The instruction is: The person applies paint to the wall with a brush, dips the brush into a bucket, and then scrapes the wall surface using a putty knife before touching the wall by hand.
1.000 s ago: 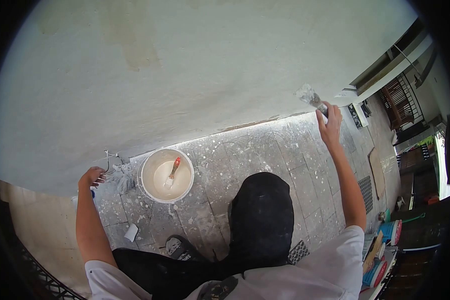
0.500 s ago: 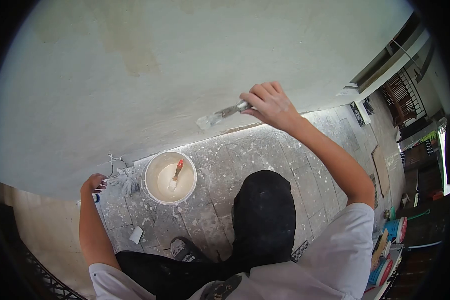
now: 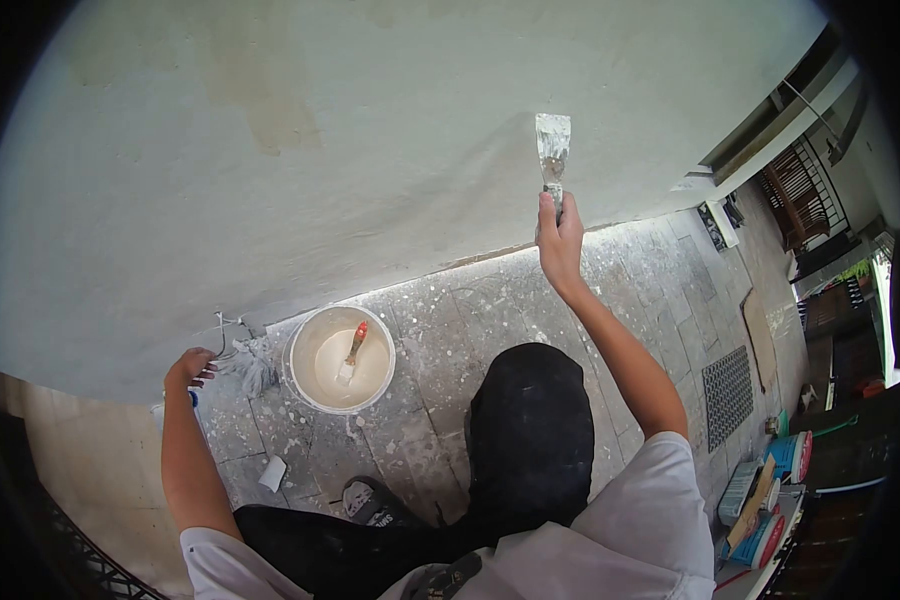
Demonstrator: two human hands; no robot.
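In my right hand (image 3: pixel 560 235) is a putty knife (image 3: pixel 553 150), gripped by its handle and held upright before the wall (image 3: pixel 390 130). White paste coats its blade. Low by the wall's left end, my left hand (image 3: pixel 192 368) has loosely bent fingers that look apart, and I see nothing held in it. Beside it, a whitish, stringy bundle (image 3: pixel 255 372) lies near a thin wire (image 3: pixel 222 330) at the wall's foot. A white bucket (image 3: pixel 292 375) of cream-coloured paint or paste stands on the floor. Inside it rests a paintbrush (image 3: pixel 356 342) with a red-tipped handle.
The tiled floor (image 3: pixel 440 330) is spattered with white. A small white piece (image 3: pixel 272 473) lies near my sandalled foot (image 3: pixel 370 500). To the right are a metal grate (image 3: pixel 728 398), a flat board (image 3: pixel 759 340) and paint containers (image 3: pixel 792 458). My knee (image 3: pixel 530 430) rises in front.
My right hand has turned the putty knife from pointing left and down to blade up, swinging the blade rightward and higher. My left hand has hardly moved.
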